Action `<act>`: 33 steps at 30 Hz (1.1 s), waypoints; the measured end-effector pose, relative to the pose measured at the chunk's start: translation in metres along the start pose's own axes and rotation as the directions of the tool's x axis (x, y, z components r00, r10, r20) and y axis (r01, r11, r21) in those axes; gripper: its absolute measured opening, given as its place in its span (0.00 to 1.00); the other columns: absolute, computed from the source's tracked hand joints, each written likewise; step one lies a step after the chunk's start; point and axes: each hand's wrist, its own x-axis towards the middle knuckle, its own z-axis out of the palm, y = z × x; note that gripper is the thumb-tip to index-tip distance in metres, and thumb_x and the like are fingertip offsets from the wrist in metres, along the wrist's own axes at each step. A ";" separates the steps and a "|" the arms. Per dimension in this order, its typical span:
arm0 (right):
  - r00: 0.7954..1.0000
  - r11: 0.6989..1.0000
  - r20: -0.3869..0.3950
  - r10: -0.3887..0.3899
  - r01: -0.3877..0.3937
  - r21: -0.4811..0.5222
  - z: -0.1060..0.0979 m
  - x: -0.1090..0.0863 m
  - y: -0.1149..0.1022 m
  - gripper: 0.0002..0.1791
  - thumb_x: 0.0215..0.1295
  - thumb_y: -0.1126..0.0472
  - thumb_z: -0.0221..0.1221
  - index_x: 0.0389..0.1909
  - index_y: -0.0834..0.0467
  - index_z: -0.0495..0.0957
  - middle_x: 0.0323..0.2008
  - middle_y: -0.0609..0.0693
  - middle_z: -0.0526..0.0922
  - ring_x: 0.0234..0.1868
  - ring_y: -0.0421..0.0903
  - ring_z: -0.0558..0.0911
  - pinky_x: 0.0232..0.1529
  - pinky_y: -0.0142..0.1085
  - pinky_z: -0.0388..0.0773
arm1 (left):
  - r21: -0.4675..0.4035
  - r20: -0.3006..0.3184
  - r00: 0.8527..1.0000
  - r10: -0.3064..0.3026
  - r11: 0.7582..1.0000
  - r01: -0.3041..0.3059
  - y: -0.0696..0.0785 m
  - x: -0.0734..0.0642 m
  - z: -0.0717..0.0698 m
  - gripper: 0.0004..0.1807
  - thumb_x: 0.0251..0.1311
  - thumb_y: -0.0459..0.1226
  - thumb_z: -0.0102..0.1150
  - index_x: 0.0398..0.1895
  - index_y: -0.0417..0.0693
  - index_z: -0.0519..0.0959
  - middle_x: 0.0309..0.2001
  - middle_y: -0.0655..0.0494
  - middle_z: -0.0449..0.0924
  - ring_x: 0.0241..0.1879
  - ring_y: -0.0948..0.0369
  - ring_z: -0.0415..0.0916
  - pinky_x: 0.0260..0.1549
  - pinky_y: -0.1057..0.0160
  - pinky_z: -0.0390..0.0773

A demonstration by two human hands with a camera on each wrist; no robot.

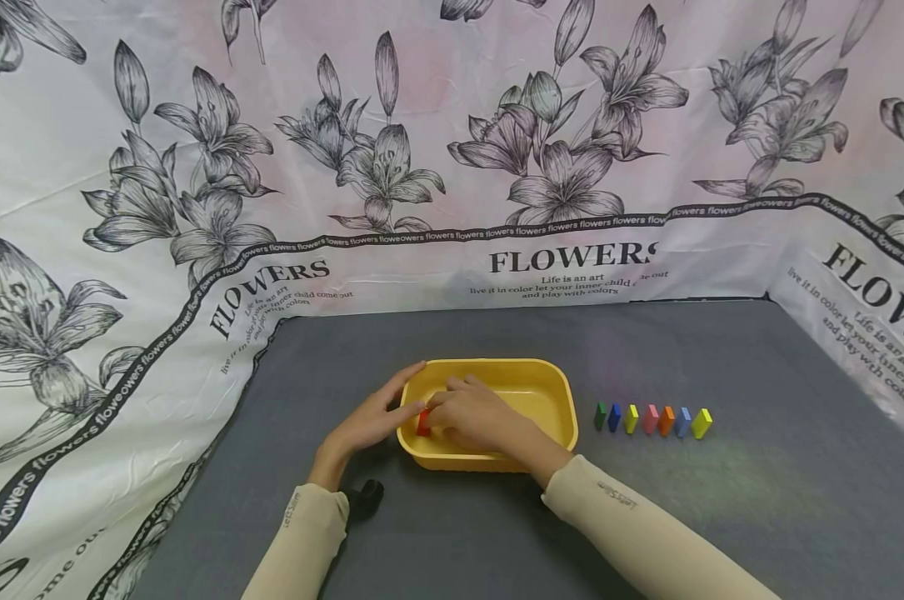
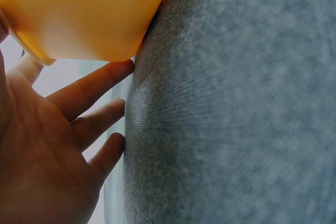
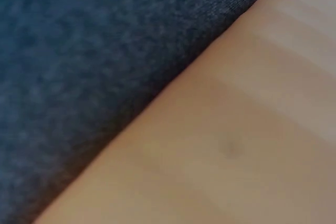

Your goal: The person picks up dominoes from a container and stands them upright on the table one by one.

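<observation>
A yellow plastic tub (image 1: 530, 398) stands on the grey cloth in the head view. My left hand (image 1: 372, 421) holds its left end, thumb laid over the rim and the other fingers outside. The left wrist view shows the left hand (image 2: 47, 145) with spread fingers under the tub's wall (image 2: 84, 14). My right hand (image 1: 481, 417) reaches down inside the tub, fingers bent at a small red block (image 1: 423, 422) by the left wall. Part of the block is hidden by the fingers. In the right wrist view bare skin of the right hand (image 3: 226, 140) fills the lower right.
Right of the tub, several upright small blocks stand in a spaced row, from a green block (image 1: 600, 416) to a yellow block (image 1: 701, 423). A black object (image 1: 367, 498) lies near the left sleeve. Flower-printed cloth (image 1: 414, 275) walls the back and sides.
</observation>
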 end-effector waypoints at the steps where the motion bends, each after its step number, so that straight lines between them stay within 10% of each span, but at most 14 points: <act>1: 1.000 1.000 -0.001 -0.004 0.004 -0.006 0.001 0.002 -0.001 0.16 0.65 0.65 0.64 0.47 0.41 0.88 0.50 0.37 0.87 0.36 0.42 0.69 0.38 0.32 0.61 | 0.000 0.001 1.000 0.004 1.000 -0.004 0.000 0.000 0.000 0.37 0.70 0.57 0.55 0.78 0.82 0.52 0.81 0.63 0.53 0.79 0.49 0.56 0.74 0.35 0.57; 33: 0.995 0.994 0.093 0.040 -0.031 -0.104 0.009 0.013 -0.008 0.11 0.73 0.56 0.60 0.50 0.41 0.86 0.44 0.37 0.87 0.37 0.41 0.66 0.39 0.32 0.61 | -0.007 0.004 0.999 0.037 0.999 -0.037 -0.001 0.000 -0.001 0.37 0.71 0.56 0.55 0.79 0.82 0.52 0.81 0.61 0.54 0.78 0.49 0.57 0.74 0.35 0.59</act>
